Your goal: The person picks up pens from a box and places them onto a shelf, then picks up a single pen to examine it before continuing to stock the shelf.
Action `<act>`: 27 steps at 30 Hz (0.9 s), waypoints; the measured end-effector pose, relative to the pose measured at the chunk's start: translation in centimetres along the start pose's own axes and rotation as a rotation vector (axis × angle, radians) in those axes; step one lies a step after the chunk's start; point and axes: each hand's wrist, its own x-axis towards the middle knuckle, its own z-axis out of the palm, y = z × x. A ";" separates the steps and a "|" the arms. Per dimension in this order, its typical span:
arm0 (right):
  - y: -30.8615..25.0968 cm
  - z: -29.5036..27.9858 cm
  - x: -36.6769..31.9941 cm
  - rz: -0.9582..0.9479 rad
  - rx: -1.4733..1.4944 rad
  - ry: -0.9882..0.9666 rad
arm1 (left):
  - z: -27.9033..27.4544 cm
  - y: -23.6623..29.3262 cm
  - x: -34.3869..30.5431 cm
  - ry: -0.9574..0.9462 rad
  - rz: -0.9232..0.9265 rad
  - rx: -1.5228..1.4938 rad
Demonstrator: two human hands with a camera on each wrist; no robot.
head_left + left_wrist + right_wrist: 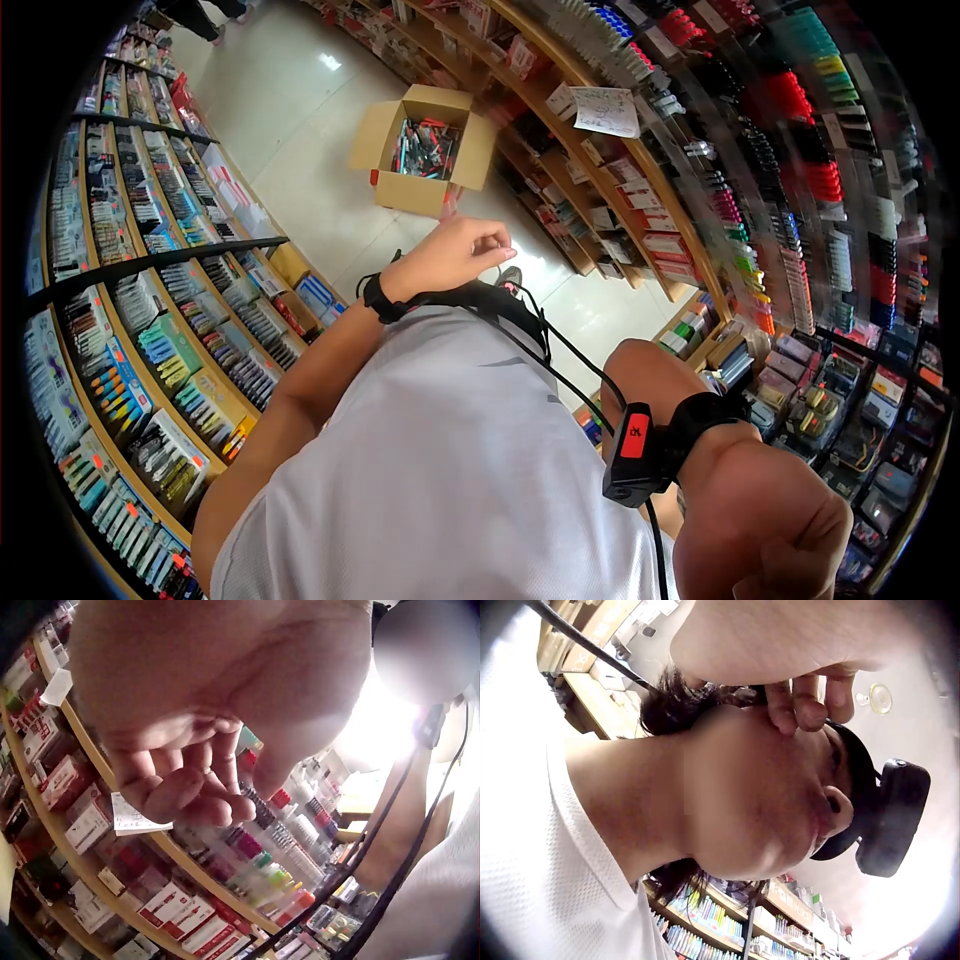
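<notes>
My left hand is held in front of the white shirt, its fingers loosely bent and holding nothing. In the left wrist view the bare palm shows above the curled fingers. Beyond that hand, an open cardboard box full of packaged pens stands on the floor. My right hand is raised close to the camera at the lower right. In the right wrist view its bent fingers overlap the side of the person's head, with no object seen in them.
Tiered shelves of pens run along the left. On the right, a wooden shelf unit and a dense pen rack curve round the pale tiled floor. A black cable runs in front of the body.
</notes>
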 end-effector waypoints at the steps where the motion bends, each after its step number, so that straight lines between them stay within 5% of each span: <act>1: 0.2 0.4 0.0 0.006 0.022 0.004 | -0.4 -0.1 -0.4 0.006 -0.002 -0.003; 27: 0.9 5.0 -0.7 0.048 -0.018 0.010 | -4.1 -1.9 -2.0 -0.041 0.030 0.013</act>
